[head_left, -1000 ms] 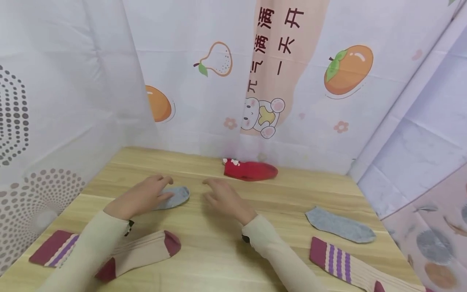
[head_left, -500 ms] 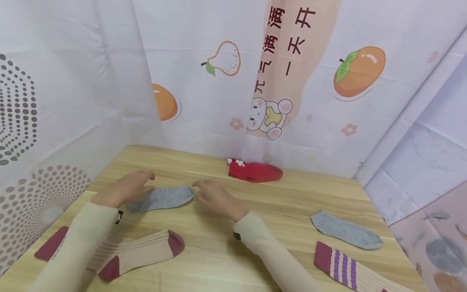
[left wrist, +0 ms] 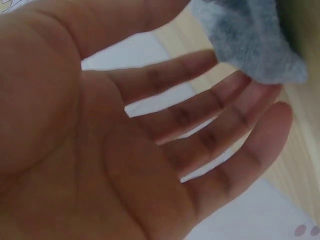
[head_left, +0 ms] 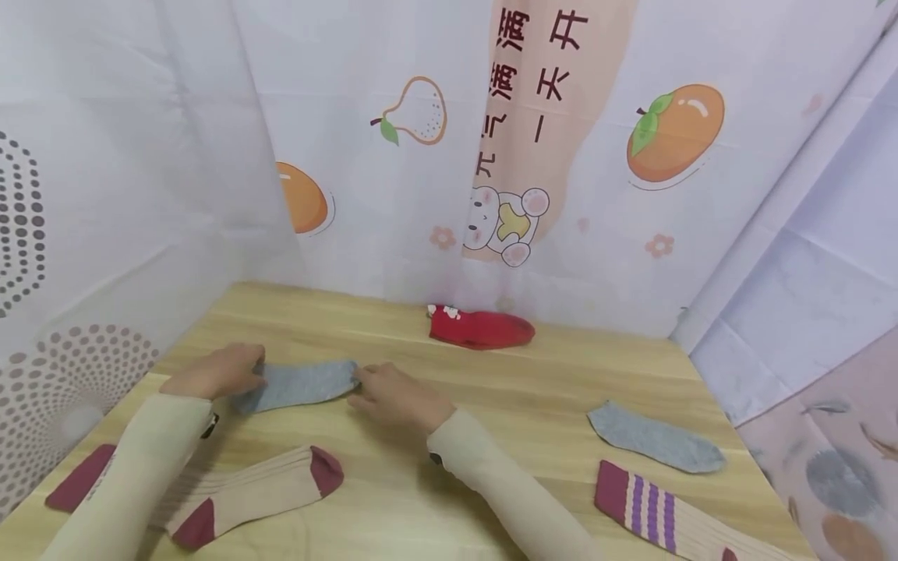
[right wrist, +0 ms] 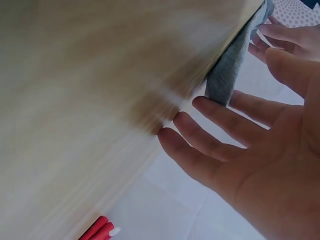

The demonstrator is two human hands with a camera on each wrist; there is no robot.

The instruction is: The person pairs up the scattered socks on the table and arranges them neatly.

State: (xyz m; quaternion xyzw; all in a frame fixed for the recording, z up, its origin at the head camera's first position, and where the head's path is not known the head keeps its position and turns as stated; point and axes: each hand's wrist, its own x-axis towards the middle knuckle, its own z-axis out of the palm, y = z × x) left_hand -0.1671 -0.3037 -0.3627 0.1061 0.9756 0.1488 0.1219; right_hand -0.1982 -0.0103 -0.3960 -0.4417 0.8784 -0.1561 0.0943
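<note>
A short grey sock (head_left: 309,383) lies flat across the left middle of the wooden table, between both hands. At its left end, my left hand (head_left: 219,371) pinches the fabric; in the left wrist view a grey edge of that sock (left wrist: 255,42) lies between thumb and fingertips, the thumb's tip cut off by the frame. My right hand (head_left: 401,399) is at the opposite end, fingertips touching the fabric. The right wrist view shows its fingers (right wrist: 240,117) extended and spread, with the thumb apart from the sock (right wrist: 225,82).
A red sock (head_left: 480,328) lies near the back curtain. To the right are a second grey sock (head_left: 655,438) and a cream sock with maroon ends (head_left: 684,520). Another cream and maroon sock (head_left: 270,491) lies at front left, partly under the left sleeve (head_left: 129,475). Printed curtains (head_left: 379,210) border the table.
My left hand has slid left along the grey sock to its end, uncovering more of it. My right hand has moved left and down onto the sock's other end.
</note>
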